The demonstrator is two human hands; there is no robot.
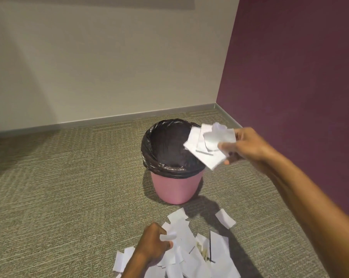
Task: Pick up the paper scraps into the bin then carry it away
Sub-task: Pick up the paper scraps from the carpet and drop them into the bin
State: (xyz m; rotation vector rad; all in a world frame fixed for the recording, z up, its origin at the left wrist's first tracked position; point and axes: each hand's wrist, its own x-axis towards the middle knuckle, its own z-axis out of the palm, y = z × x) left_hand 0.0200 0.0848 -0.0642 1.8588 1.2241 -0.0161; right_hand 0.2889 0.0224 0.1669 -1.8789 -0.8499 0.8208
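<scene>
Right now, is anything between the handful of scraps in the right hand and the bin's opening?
Nothing visible blocks it. The right hand holds its paper scraps at the bin's right rim, and the black liner gapes open, with no lid. The left hand is down in the floor pile, clear of the path.

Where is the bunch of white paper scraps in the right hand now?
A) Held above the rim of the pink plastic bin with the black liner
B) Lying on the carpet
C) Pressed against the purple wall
A: the right hand grips the bunch of white paper scraps over the near-right rim of the pink plastic bin.
</scene>
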